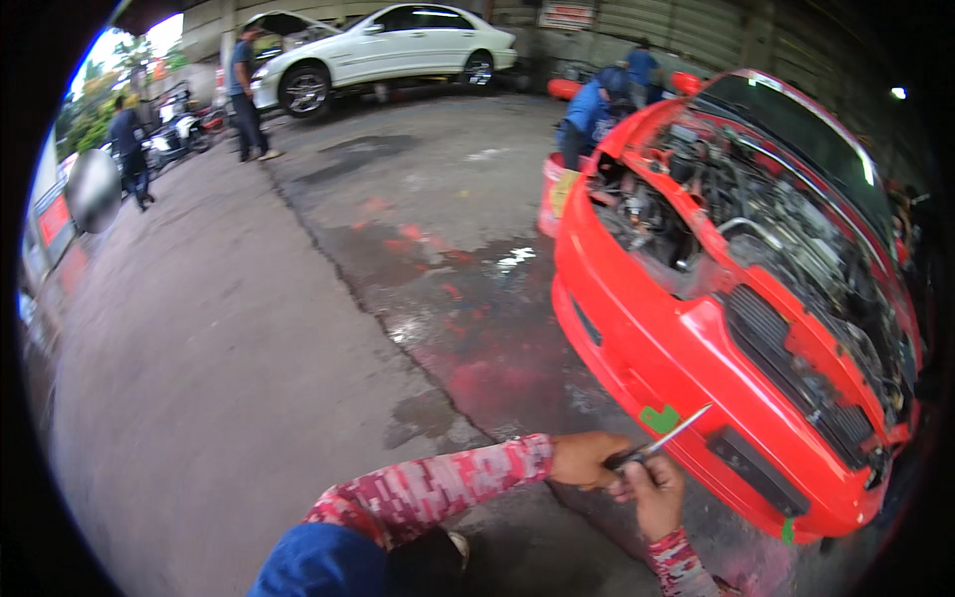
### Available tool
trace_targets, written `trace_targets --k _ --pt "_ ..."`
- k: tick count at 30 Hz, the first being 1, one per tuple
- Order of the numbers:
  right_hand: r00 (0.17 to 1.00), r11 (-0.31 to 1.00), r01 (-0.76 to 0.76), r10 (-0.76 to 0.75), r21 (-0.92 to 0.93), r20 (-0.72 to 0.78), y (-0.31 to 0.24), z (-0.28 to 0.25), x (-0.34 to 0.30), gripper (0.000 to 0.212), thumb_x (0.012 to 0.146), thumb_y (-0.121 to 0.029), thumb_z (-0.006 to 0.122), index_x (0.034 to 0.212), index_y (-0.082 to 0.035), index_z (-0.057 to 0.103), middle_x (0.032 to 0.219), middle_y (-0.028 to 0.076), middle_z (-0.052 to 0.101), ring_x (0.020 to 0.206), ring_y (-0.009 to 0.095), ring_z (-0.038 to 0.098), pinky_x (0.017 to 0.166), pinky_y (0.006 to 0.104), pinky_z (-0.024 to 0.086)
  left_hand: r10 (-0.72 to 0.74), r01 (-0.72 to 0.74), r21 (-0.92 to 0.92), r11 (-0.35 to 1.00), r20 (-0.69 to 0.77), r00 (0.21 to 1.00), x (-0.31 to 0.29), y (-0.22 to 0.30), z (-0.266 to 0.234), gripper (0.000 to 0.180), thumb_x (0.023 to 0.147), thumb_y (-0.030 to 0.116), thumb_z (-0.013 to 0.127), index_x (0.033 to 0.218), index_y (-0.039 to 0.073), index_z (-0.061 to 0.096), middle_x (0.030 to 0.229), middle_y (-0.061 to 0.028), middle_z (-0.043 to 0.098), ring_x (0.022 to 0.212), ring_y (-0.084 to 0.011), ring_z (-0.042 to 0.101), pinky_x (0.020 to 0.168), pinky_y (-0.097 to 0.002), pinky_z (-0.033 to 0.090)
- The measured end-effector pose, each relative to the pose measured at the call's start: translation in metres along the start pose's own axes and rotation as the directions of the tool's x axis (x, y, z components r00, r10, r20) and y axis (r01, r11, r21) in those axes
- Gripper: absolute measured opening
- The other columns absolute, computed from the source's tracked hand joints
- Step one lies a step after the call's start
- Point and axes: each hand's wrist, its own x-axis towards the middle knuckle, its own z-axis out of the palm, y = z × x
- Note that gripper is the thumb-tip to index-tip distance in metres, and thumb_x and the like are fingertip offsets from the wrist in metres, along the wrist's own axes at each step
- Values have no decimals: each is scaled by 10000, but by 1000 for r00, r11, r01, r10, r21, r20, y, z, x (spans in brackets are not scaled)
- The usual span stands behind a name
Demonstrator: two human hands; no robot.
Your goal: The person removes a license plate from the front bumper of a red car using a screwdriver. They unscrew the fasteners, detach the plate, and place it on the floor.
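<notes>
My two hands meet in front of the red car (pixel 637 328), at the lower right of the head view. My left hand (pixel 585 460) is closed round the dark handle of a screwdriver (pixel 682 427). Its thin metal shaft points up and to the right, toward the front bumper. The fingers of my right hand (pixel 657 496) close on the screwdriver where handle and shaft meet. Whether the tip touches the car I cannot tell; it appears in front of the bumper beside a green tape patch (pixel 659 419). Pink-patterned sleeves cover both forearms.
The car's engine bay (pixel 786 239) lies exposed, and its left headlight opening is bare. A co-worker in blue (pixel 594 107) bends beside it near a red bucket (pixel 549 194). Farther back are a white car (pixel 398 50), standing people and motorcycles (pixel 179 129). Cracked, paint-stained concrete (pixel 229 328) spreads leftward.
</notes>
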Motion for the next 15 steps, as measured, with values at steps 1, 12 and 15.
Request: trace_targets --k 1,12,15 --pt "999 999 -48 49 -19 25 4 3 1 143 973 -134 604 1017 0 581 800 83 653 623 145 666 533 240 539 18 -17 79 997 -19 1000 -4 -7 -3 384 842 166 670 1150 -3 517 938 -155 640 858 -251 638 753 -385 509" --pt "952 985 -93 130 143 -277 22 11 53 331 1034 -301 497 1115 12 565 856 143 676 593 167 648 515 271 534 -325 250 279 927 271 906 9 -79 -33 445 878 190 526 1282 16 462 895 -114 614 786 -204 606 682 -371 490" --pt "925 966 -157 216 204 -312 35 17 75 331 1032 -302 503 1121 10 569 886 160 684 597 175 645 519 276 532 -355 322 156 934 289 889 5 -102 -46 424 887 183 504 1278 24 462 876 -82 602 751 -166 596 641 -344 490"
